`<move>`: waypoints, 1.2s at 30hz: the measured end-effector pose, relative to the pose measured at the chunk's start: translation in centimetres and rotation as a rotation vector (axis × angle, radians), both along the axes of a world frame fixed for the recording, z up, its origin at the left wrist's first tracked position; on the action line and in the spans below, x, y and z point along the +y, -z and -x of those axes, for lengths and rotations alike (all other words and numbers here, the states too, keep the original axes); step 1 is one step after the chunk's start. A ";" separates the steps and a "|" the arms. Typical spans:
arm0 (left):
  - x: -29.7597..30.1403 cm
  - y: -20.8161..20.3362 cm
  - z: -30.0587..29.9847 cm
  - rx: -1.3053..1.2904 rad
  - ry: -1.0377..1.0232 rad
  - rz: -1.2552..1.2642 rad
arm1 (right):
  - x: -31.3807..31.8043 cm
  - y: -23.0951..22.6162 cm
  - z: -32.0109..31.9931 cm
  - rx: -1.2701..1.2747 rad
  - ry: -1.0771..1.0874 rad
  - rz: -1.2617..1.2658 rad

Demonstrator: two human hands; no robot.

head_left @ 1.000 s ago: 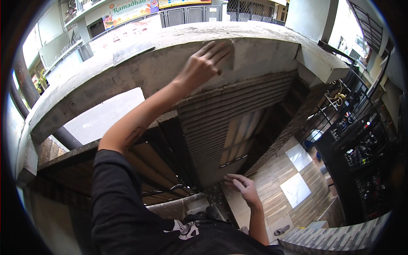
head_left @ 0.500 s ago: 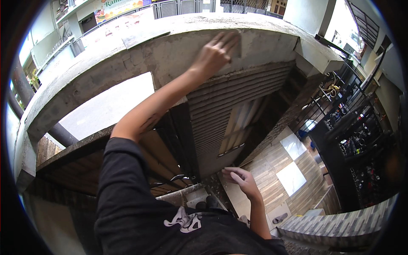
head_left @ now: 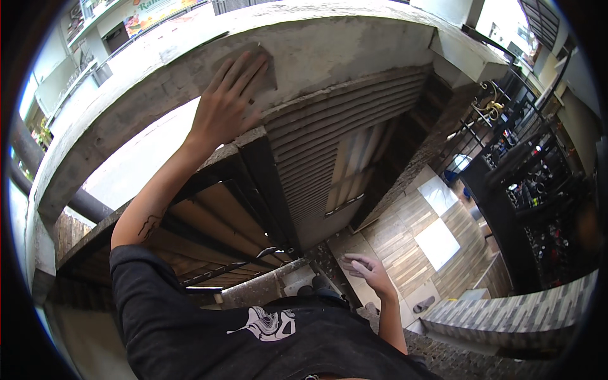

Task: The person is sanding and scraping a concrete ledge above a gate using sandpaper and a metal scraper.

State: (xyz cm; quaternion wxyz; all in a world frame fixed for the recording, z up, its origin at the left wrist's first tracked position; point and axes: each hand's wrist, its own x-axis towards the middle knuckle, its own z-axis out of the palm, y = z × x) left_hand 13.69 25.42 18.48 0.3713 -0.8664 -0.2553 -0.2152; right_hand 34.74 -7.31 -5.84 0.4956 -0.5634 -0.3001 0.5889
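Observation:
My left hand (head_left: 229, 101) reaches up to the pale face of a concrete beam (head_left: 342, 47). Its long fingers lie flat on a thin grey-brown sheet of sandpaper (head_left: 270, 71), pressing it against the beam; most of the sheet is hidden under the hand. Low in front of my body, my right hand (head_left: 373, 276) hangs in the air with fingers loosely stretched and nothing in it. Whitish dust coats those fingers.
Below the beam are a ribbed shutter-like panel (head_left: 342, 133) and a dark-framed gate (head_left: 215, 221). A wood-look tiled floor (head_left: 405, 234) lies far below on the right, with a slipper (head_left: 424, 304). Black metal railings (head_left: 506, 158) and a striped tiled ledge (head_left: 513, 316) stand at right.
My left hand has slid the sandpaper leftward along the beam. My right hand has shifted slightly right and down, and the view has tilted a little.

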 end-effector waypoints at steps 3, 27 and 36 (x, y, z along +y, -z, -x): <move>2.6 0.1 -4.3 0.037 0.018 -0.085 | 1.5 -0.7 0.4 -0.003 0.021 -0.071; 5.0 -0.7 -10.9 0.242 0.094 -0.347 | 5.6 -0.2 0.4 -0.033 0.062 -0.173; 3.7 -0.9 -8.0 0.190 0.144 -0.188 | 1.9 2.9 -1.2 0.108 0.134 -0.051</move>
